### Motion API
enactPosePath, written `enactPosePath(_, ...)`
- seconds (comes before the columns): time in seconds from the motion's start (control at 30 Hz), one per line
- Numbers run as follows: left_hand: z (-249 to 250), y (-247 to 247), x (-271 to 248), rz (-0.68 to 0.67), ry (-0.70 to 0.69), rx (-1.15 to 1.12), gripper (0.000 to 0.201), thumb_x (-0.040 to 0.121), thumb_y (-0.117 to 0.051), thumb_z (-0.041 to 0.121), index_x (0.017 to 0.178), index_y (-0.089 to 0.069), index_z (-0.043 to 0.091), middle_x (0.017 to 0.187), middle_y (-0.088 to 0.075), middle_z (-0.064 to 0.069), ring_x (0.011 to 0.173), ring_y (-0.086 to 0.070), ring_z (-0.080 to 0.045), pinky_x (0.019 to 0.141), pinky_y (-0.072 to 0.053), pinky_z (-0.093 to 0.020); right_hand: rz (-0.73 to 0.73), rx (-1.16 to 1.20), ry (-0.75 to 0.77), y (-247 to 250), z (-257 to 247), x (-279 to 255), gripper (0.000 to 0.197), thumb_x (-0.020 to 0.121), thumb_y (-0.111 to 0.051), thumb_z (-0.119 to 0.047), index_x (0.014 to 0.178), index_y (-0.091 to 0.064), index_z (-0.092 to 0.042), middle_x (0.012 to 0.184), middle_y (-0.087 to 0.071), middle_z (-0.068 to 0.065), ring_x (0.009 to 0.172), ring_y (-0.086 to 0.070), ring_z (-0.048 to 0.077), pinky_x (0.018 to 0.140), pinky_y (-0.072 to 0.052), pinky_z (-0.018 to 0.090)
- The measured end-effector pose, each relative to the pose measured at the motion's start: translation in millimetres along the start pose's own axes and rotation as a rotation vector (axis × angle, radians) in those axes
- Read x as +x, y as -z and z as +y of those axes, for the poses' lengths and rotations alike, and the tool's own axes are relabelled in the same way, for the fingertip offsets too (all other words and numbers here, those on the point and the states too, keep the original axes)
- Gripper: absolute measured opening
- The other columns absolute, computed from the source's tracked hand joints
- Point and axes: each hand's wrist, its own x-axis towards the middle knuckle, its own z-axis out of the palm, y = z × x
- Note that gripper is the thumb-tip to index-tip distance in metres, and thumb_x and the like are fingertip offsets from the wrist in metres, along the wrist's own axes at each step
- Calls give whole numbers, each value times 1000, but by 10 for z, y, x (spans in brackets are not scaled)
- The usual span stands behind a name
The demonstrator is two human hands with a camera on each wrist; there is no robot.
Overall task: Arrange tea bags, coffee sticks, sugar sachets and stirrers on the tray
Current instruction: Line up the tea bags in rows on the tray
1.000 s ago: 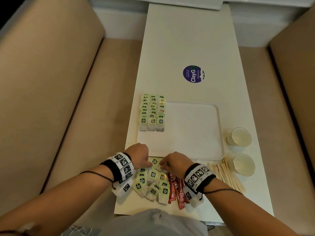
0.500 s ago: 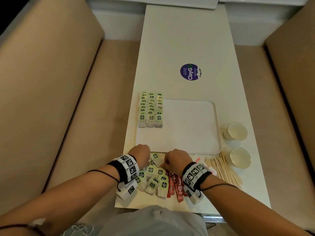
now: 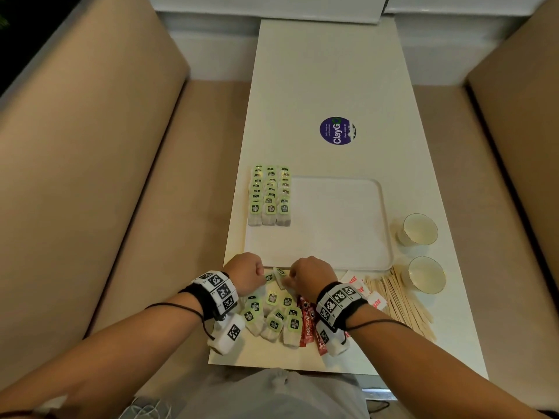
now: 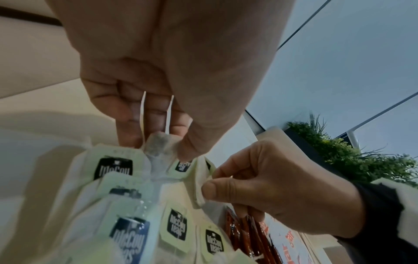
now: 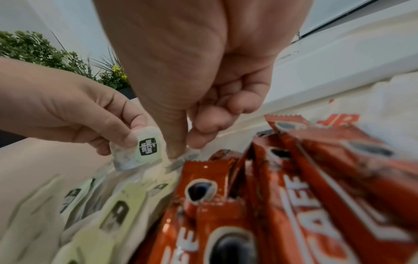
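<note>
Beside the tray's near edge (image 3: 317, 266), my left hand (image 3: 245, 272) pinched one McCoy tea bag (image 4: 158, 144) over the loose pile (image 3: 272, 316); my right hand (image 3: 311, 275) pinched another tea bag (image 4: 200, 185); Nescafe sticks (image 3: 308, 325) lay rightward.

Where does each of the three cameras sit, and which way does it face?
Head: on the person's head, looking forward and down along the table at the tray and loose tea bags; both forearms, left hand and right hand show.
Left wrist: under the left wrist, looking along the palm at its fingers pinching a tea bag; the right hand also shows.
Right wrist: under the right wrist, looking along the palm over the coffee sticks; the left hand also shows.
Shared: both wrist views show both hands and the tea bags.
</note>
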Motion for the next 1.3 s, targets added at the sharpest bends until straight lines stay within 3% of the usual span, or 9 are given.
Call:
enactPosePath(0.27, -81, 71, -68, 14, -85, -119, 12, 89, -67, 27, 81, -60, 22, 80, -63, 6, 75, -61, -16, 71, -52, -33, 20, 76, 4, -61, -21, -30, 33, 98, -56, -47, 94, -74, -19, 86, -72, -1, 79, -66, 20, 67, -51, 28)
enactPosePath(0.33, -89, 79, -89, -6, -106, -199, 12, 91, -65, 27, 84, -58, 20, 81, -64, 2, 76, -64, -21, 73, -56, -37, 16, 128, -6, -70, -1, -50, 32, 97, -58, -47, 89, -72, -20, 82, -71, -2, 76, -66, 18, 65, -51, 28)
enactPosePath(0.43, -102, 76, -140, -39, -91, -362, 9, 98, -56, 26, 93, -54, 18, 85, -67, -6, 72, -71, -20, 62, -52, -36, 26, 187, -27, -60, 20, -90, 28, 96, -61, -43, 86, -73, -19, 80, -72, -2, 77, -67, 18, 69, -56, 31)
enactPosePath(0.53, -109, 60, -187, -26, -100, -512, 2, 103, -52, 23, 103, -51, 22, 86, -66, -12, 67, -69, -19, 60, -49, -38, 76, 256, -43, -26, 67, -139, 28, 95, -62, -45, 92, -74, -20, 86, -70, -4, 80, -64, 16, 71, -53, 31)
enactPosePath(0.7, -70, 40, -214, -22, -41, -780, 25, 104, -52, 15, 129, -47, 14, 90, -61, -12, 67, -66, -21, 51, -49, -29, 149, 446, -42, 99, 81, -260, 23, 95, -64, -42, 91, -73, -21, 82, -67, -5, 72, -60, 11, 64, -48, 26)
enactPosePath(0.83, -21, 29, -201, -9, -98, -827, 22, 101, -59, 20, 121, -54, 14, 98, -70, -8, 77, -68, -19, 63, -53, -31, 212, 574, -33, 219, -12, -329, 22, 94, -66, -38, 84, -71, -19, 69, -63, -7, 61, -54, 6, 59, -41, 22)
enactPosePath(1.0, 72, 71, -245, 2, -210, -776, 21, 92, -73, 26, 111, -63, 24, 99, -73, -5, 80, -70, -15, 66, -53, -28, 215, 640, 6, 291, -160, -364, 25, 93, -67, -41, 81, -69, -19, 64, -62, -3, 57, -54, 9, 58, -45, 26)
enactPosePath(1.17, 61, 98, -271, 27, -250, -748, 16, 93, -72, 23, 107, -64, 24, 98, -75, -11, 79, -69, -16, 67, -55, -31, 210, 678, 28, 339, -251, -406, 20, 93, -65, -38, 86, -73, -22, 75, -71, 5, 71, -67, 22, 69, -55, 37)
enactPosePath(1.3, 8, 137, -295, 41, -262, -754, 16, 94, -69, 14, 105, -65, 25, 98, -75, -9, 76, -68, -15, 63, -52, -32, 224, 801, 3, 352, -261, -411, 30, 97, -61, -48, 94, -74, -21, 82, -74, 4, 65, -67, 16, 66, -55, 32)
